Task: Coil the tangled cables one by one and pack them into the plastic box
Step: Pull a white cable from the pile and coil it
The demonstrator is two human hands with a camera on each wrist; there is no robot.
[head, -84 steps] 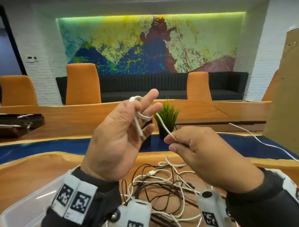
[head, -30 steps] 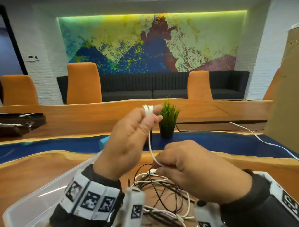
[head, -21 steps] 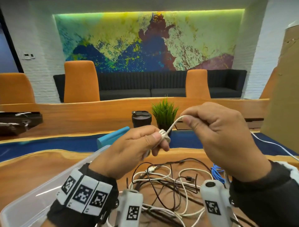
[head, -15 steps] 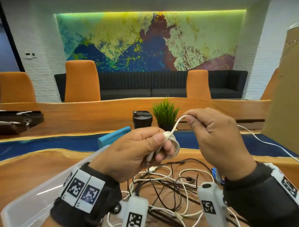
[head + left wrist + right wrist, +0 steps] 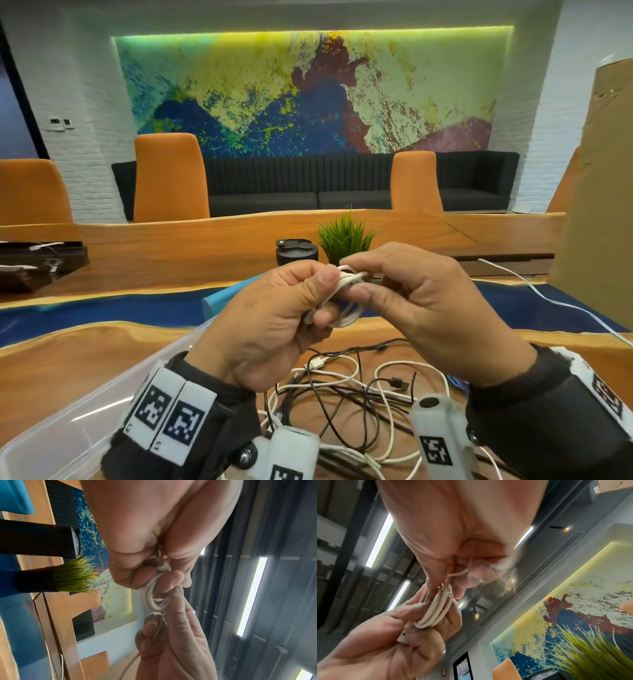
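Right hand (image 5: 421,301) now down at white coil (image 5: 346,298)

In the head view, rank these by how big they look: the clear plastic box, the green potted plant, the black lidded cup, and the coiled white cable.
1. Clear plastic box, cut off by the frame
2. Green potted plant
3. Black lidded cup and coiled white cable: too alike, both partly hidden by hands

My left hand (image 5: 270,325) and my right hand (image 5: 431,308) are bare. On both arms I wear dark, almost black sleeves (image 5: 548,421) that end at the wrist. Around each wrist goes a white band (image 5: 171,414) with square black-and-white code markers. Under each wrist sits a white camera housing (image 5: 442,438) with one such marker, and a small round metal screw beside it.
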